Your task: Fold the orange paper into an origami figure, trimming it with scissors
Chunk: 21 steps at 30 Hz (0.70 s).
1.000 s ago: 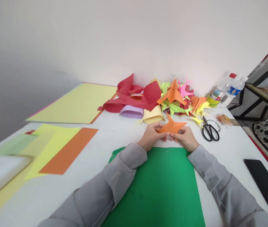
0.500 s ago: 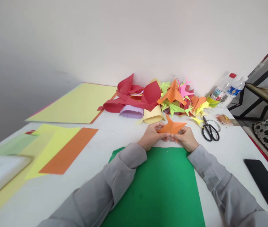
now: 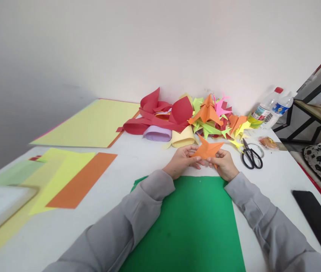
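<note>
An orange folded paper star is held up in front of me, its points spread out. My left hand is closed on its left side, the thumb lying along the lower edge. On the right, my right hand pinches the lower right part between thumb and fingers. Some of the fingers are hidden behind the paper. Beneath my forearms and wrists lies a green sheet on the white table.
Behind my hands is a heap of folded paper shapes and curled red paper. Scissors lie to the right, with bottles beyond. At left are coloured paper strips, a large yellow sheet and a white box.
The orange star has tilted slightly in my hands. My right thumb has shifted a little to the right along its lower edge, and the gap between the thumbs is wider.
</note>
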Each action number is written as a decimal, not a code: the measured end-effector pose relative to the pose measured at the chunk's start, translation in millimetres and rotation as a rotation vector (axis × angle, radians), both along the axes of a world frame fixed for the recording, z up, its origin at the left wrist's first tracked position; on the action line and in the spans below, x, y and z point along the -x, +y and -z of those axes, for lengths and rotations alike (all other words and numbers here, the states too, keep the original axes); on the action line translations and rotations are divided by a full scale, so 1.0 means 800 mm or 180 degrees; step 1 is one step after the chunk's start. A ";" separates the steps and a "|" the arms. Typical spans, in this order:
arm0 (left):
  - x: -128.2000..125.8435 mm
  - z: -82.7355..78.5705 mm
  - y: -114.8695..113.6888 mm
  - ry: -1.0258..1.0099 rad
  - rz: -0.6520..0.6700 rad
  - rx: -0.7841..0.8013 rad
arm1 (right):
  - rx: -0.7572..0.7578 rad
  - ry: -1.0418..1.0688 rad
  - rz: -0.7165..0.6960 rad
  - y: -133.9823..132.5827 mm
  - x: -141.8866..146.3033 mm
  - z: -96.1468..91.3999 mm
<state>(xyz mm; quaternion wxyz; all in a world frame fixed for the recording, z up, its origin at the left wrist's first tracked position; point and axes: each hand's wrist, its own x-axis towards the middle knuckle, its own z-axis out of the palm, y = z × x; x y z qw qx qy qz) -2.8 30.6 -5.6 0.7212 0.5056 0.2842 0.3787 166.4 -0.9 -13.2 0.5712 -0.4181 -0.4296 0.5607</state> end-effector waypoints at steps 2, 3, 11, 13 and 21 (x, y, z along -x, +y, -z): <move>0.001 -0.001 0.000 -0.0030 0.0038 0.0047 | 0.0012 0.0021 0.0053 0.000 0.000 -0.001; 0.001 -0.001 0.000 -0.0043 0.0046 0.0073 | 0.0020 0.0024 0.0078 0.000 0.000 -0.002; 0.002 0.002 0.003 -0.0143 0.0272 0.0232 | 0.0165 0.0251 0.0146 0.000 0.001 -0.009; 0.003 0.002 0.003 -0.0195 0.0378 0.0281 | 0.0198 0.0289 0.0158 -0.001 0.000 -0.011; 0.006 0.000 0.003 -0.0479 0.0669 0.0451 | 0.0276 0.0324 0.0026 0.000 -0.007 -0.010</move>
